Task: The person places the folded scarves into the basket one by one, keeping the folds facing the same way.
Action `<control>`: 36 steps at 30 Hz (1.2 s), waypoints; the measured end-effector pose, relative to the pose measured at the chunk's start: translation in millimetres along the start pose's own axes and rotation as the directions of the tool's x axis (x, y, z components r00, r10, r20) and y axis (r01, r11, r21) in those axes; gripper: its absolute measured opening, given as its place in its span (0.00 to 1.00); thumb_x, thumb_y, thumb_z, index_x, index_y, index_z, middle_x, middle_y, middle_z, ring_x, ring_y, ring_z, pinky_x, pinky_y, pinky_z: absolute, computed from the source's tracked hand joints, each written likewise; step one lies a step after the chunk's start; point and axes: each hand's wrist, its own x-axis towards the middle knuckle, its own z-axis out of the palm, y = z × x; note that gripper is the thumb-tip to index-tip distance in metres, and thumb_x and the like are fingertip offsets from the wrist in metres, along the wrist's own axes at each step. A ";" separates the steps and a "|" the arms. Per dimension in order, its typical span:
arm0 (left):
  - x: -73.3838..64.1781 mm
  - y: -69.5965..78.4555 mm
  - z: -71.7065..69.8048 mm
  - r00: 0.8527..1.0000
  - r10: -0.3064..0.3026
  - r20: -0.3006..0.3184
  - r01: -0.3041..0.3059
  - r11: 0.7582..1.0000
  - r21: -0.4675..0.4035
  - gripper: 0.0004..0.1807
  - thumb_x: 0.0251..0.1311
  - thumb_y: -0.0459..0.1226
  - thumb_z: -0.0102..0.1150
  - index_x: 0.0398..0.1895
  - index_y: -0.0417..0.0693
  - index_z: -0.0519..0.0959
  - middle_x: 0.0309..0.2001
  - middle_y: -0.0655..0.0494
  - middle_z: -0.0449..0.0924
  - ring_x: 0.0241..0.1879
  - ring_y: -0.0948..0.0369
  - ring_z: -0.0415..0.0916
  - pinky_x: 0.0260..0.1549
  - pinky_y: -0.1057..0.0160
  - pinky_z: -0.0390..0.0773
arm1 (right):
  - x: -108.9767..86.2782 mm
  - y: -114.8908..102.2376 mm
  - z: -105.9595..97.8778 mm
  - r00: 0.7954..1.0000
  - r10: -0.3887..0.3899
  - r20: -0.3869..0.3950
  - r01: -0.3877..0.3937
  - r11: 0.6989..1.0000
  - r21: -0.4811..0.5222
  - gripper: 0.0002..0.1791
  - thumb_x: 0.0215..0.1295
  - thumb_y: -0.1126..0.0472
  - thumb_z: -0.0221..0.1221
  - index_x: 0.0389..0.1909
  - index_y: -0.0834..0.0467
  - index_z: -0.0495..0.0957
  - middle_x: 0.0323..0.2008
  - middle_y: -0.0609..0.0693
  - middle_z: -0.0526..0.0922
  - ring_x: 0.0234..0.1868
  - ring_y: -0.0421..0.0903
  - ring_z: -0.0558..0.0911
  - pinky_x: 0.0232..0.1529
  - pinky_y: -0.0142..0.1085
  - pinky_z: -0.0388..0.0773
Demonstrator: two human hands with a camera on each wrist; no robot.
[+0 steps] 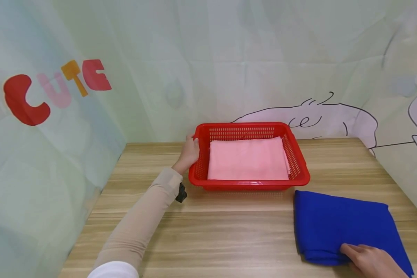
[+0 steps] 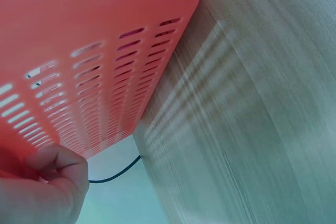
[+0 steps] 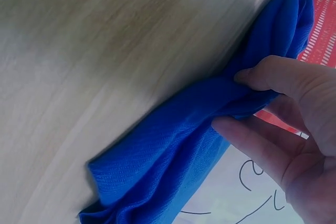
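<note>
A red plastic basket (image 1: 250, 183) with slotted walls stands near the back edge of the table. Inside it lies a folded pink cloth (image 1: 248, 160). My left hand (image 1: 189, 154) grips the basket's left rim; in the left wrist view its curled fingers show beside the slotted wall. At the front right is a folded blue cloth (image 1: 337, 220). My right hand (image 1: 373, 260) pinches its near edge, and the right wrist view shows the thumb and fingers on the gathered blue folds (image 3: 173, 145). Part of the right hand is cut off by the head view's lower border.
The wood-grained table (image 1: 229, 231) meets a pale printed curtain (image 1: 208, 69) at the back and sides. A dark object (image 1: 181, 193) sits at the left wrist. In the left wrist view a thin black line (image 2: 118, 175) crosses the pale backdrop.
</note>
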 end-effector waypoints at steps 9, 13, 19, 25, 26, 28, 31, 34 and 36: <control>-1.2 1.1 0.0 1.000 -0.014 0.005 0.014 1.000 -0.003 0.27 0.81 0.41 0.33 0.75 0.38 0.46 0.58 0.35 0.69 0.51 0.45 0.77 0.46 0.48 0.83 | 0.1 -1.8 0.3 0.995 -0.074 -0.071 0.074 0.997 -0.006 0.18 0.46 0.71 0.69 0.29 0.52 0.71 0.18 0.36 0.64 0.18 0.33 0.60 0.15 0.31 0.60; -1.9 3.3 -0.5 1.000 -0.018 0.007 0.018 1.000 0.002 0.27 0.81 0.41 0.32 0.75 0.38 0.46 0.58 0.35 0.69 0.51 0.44 0.77 0.46 0.48 0.84 | 0.1 -1.9 1.3 0.990 -0.093 -0.105 0.093 0.996 -0.012 0.18 0.44 0.71 0.69 0.29 0.52 0.71 0.18 0.35 0.63 0.18 0.32 0.59 0.15 0.30 0.59; -1.9 4.3 -1.1 1.000 -0.017 0.005 0.016 1.000 0.012 0.27 0.81 0.40 0.31 0.75 0.37 0.47 0.59 0.34 0.69 0.52 0.44 0.77 0.47 0.47 0.83 | -1.2 -2.7 3.0 0.978 -0.133 -0.162 0.131 0.991 -0.022 0.19 0.41 0.72 0.70 0.29 0.53 0.71 0.18 0.34 0.61 0.18 0.31 0.57 0.16 0.29 0.56; -2.6 4.0 -1.2 1.000 -0.001 -0.001 0.001 1.000 0.020 0.26 0.81 0.39 0.31 0.74 0.35 0.48 0.57 0.33 0.69 0.51 0.43 0.78 0.46 0.47 0.83 | -0.4 -8.4 0.7 0.991 -0.094 -0.090 0.096 0.995 0.021 0.18 0.46 0.71 0.68 0.29 0.51 0.70 0.19 0.34 0.57 0.19 0.32 0.57 0.17 0.29 0.56; -2.3 3.6 -1.1 1.000 -0.001 0.000 0.001 1.000 0.024 0.26 0.81 0.39 0.30 0.74 0.35 0.48 0.57 0.32 0.69 0.51 0.43 0.77 0.46 0.47 0.83 | -0.5 -9.1 1.2 0.992 -0.093 -0.087 0.095 0.995 0.025 0.18 0.47 0.71 0.68 0.29 0.51 0.69 0.19 0.34 0.57 0.19 0.31 0.57 0.17 0.28 0.55; -1.9 3.0 -1.0 1.000 -0.001 -0.001 0.001 1.000 0.028 0.26 0.81 0.39 0.30 0.74 0.35 0.48 0.57 0.33 0.69 0.51 0.43 0.78 0.45 0.48 0.84 | -0.8 -10.2 1.9 0.992 -0.095 -0.084 0.098 0.995 0.026 0.18 0.47 0.71 0.68 0.28 0.50 0.69 0.19 0.34 0.57 0.19 0.31 0.56 0.17 0.28 0.55; -1.7 2.5 -0.9 1.000 -0.005 0.000 0.005 1.000 0.026 0.26 0.81 0.39 0.31 0.74 0.35 0.48 0.56 0.33 0.69 0.50 0.44 0.78 0.45 0.48 0.84 | -1.4 -11.5 3.2 0.989 -0.109 -0.105 0.112 0.993 0.022 0.18 0.45 0.71 0.68 0.28 0.50 0.69 0.19 0.33 0.58 0.19 0.31 0.57 0.17 0.28 0.55; -1.8 2.8 -1.0 1.000 -0.006 0.000 0.006 1.000 0.024 0.26 0.81 0.40 0.31 0.74 0.35 0.48 0.56 0.34 0.70 0.49 0.44 0.78 0.44 0.48 0.84 | -1.7 -12.9 5.6 0.970 -0.159 -0.186 0.163 0.987 0.007 0.21 0.41 0.71 0.69 0.28 0.50 0.68 0.20 0.32 0.57 0.19 0.30 0.56 0.17 0.28 0.54; -1.4 3.2 -0.9 1.000 0.001 -0.003 0.000 0.999 0.033 0.26 0.81 0.40 0.31 0.74 0.34 0.49 0.56 0.33 0.70 0.49 0.44 0.78 0.44 0.49 0.84 | -1.7 -14.0 7.2 0.951 -0.193 -0.240 0.198 0.980 -0.005 0.22 0.38 0.71 0.69 0.28 0.50 0.67 0.20 0.31 0.57 0.20 0.29 0.56 0.17 0.27 0.53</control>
